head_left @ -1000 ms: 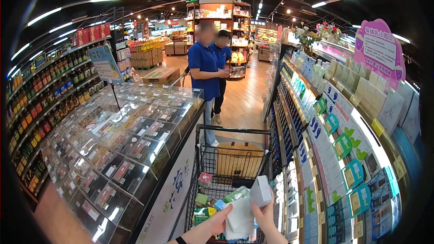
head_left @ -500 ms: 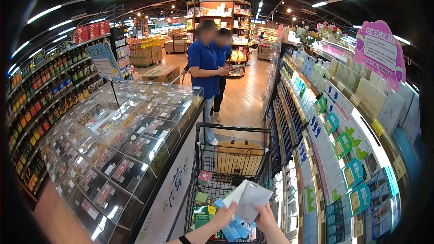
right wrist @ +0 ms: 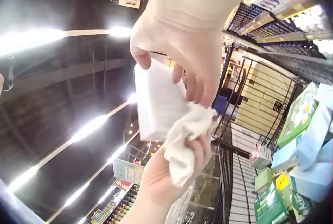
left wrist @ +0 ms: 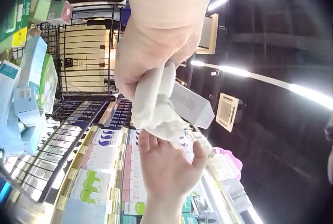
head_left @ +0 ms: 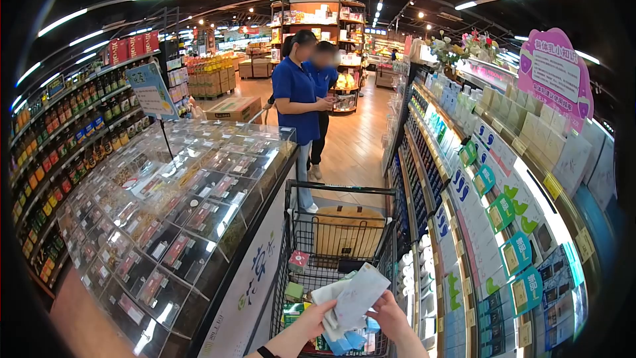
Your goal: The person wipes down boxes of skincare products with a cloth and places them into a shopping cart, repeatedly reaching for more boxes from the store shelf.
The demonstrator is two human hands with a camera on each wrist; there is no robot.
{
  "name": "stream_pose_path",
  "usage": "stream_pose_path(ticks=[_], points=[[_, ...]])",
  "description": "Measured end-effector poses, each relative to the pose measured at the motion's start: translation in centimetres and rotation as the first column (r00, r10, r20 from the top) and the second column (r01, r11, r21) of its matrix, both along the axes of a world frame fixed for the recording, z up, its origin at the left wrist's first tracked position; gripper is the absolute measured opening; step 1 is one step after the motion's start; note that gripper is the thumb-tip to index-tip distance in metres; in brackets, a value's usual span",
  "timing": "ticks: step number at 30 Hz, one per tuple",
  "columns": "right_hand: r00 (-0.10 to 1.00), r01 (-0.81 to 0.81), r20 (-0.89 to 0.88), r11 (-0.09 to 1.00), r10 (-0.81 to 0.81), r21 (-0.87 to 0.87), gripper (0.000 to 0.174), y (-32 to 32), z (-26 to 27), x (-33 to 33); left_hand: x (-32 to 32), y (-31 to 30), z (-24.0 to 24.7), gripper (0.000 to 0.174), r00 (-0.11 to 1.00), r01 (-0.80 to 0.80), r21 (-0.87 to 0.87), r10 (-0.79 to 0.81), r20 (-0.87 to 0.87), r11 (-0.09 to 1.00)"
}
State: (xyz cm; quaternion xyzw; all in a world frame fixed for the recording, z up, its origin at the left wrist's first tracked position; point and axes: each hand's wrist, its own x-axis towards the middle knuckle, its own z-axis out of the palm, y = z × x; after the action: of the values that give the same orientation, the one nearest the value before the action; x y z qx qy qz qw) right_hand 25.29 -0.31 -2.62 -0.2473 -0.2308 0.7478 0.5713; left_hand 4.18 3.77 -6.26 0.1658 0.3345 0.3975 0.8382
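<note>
A white box (head_left: 363,295) with faint grey print is held tilted above the shopping cart (head_left: 280,272). My left hand (head_left: 315,320) grips it from the left, together with a crumpled white cloth (right wrist: 182,148) bunched under its curled fingers. Close by the box's lower right edge is my right hand (head_left: 392,318); in the left wrist view its thumb stands off to the side and its loosely bent fingers reach the cloth. Below in the cart lie light blue boxes (right wrist: 309,153), a green packet with a white flower (right wrist: 301,113), a green box (right wrist: 271,206) and a small pink-topped box (head_left: 299,261).
Clear-lidded bins (head_left: 179,212) line the left side. Shelves of boxed goods (head_left: 510,225) run along the right, under a pink sign (head_left: 555,73). Two people in blue shirts (head_left: 296,96) stand ahead beyond the cart. A tan bag (head_left: 350,233) sits at the cart's far end.
The white box has turned from its narrow side to show its broad printed face and tilted. It has shifted left into my left hand's grip, while my right hand's fingers have loosened from it.
</note>
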Motion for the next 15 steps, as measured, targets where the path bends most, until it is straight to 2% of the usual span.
stream_pose_path(ticks=[1,2,3,5,6,8,10,14,15], points=[[0.965,-0.051,0.261,0.996,0.029,0.076,0.058,0.2,0.1,0.6,-0.7,0.5,-0.6,0.039,0.992,0.097,-0.028,-0.094,0.089,0.995],[0.863,-0.12,0.504,0.984,0.036,0.135,0.061,0.5,0.2,0.8,-1.1,0.8,-1.1,0.039,0.967,0.194,-0.048,-0.183,0.179,0.98],[0.839,-0.055,0.54,0.977,-0.068,0.208,0.069,-0.1,2.1,0.1,-1.3,0.8,-0.8,0.039,0.967,0.193,-0.049,-0.182,0.179,0.98],[0.809,-0.072,0.582,0.97,-0.079,0.232,0.073,0.4,1.2,0.9,-1.6,0.5,0.1,0.042,0.918,0.357,-0.04,-0.342,0.203,0.933],[0.777,-0.089,0.623,0.962,-0.095,0.256,0.076,0.5,1.3,0.9,-1.6,0.3,0.1,0.042,0.918,0.356,-0.044,-0.34,0.202,0.934],[0.795,-0.075,0.601,0.97,-0.082,0.232,0.08,0.4,1.6,0.6,-1.2,0.0,0.2,0.045,0.867,0.459,-0.023,-0.442,0.23,0.888],[0.94,-0.046,0.341,0.985,-0.014,0.167,0.082,0.4,1.4,0.0,-0.9,-0.3,1.0,0.045,0.848,0.481,-0.002,-0.465,0.257,0.877],[0.942,-0.025,0.336,0.997,-0.001,0.073,0.086,0.5,1.9,-0.4,-0.6,-0.2,0.5,0.045,0.817,0.523,-0.001,-0.501,0.287,0.852],[0.934,-0.074,0.355,0.994,0.041,0.08,0.09,0.8,1.5,-0.1,-0.5,-0.3,0.4,0.045,0.817,0.523,-0.002,-0.501,0.287,0.852]])
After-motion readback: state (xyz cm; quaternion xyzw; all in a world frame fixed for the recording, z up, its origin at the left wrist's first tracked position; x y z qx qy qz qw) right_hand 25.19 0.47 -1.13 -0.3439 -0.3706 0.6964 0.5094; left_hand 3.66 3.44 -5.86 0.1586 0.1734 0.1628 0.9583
